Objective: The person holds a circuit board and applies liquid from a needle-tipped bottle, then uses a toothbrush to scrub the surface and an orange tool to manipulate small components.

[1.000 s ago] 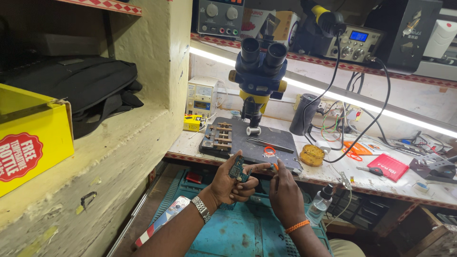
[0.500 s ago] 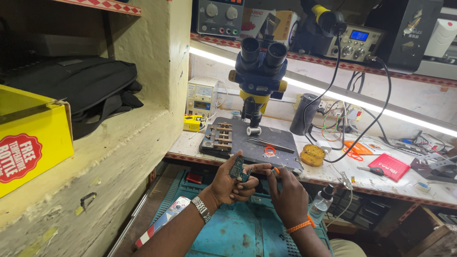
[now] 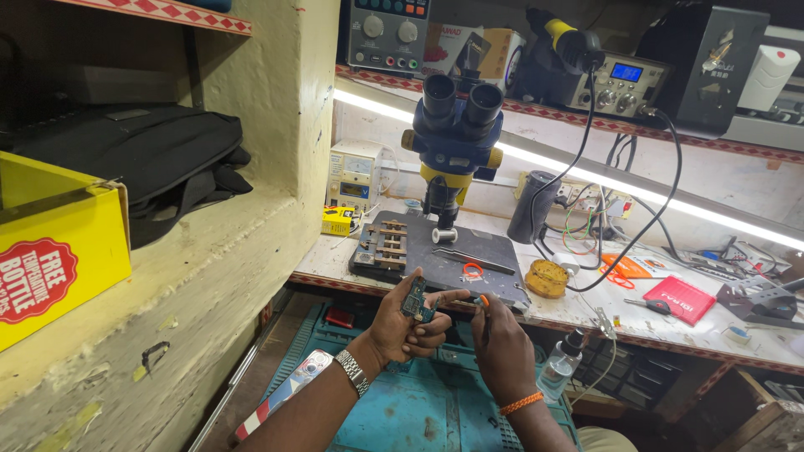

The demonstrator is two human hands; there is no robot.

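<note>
My left hand [image 3: 408,328] holds a small green circuit board [image 3: 414,299] upright between thumb and fingers, just below the front edge of the workbench. My right hand [image 3: 502,347] grips a thin tool with an orange tip [image 3: 483,303] and its point sits close to the board's right side. A metal watch [image 3: 353,372] is on my left wrist and an orange band [image 3: 520,403] on my right. Both hands hover over a teal plastic crate [image 3: 419,410].
A blue and yellow stereo microscope [image 3: 453,125] stands on a dark work mat [image 3: 469,255] with tweezers [image 3: 473,259] and a board holder [image 3: 387,243]. A yellow sponge [image 3: 546,278], red box [image 3: 679,299], cables and bench instruments crowd the right. Left, a ledge bears a black bag [image 3: 142,159] and yellow box [image 3: 59,251].
My right hand has shifted slightly and the tool tip has come closer to the board. My left hand keeps the board in the same spot.
</note>
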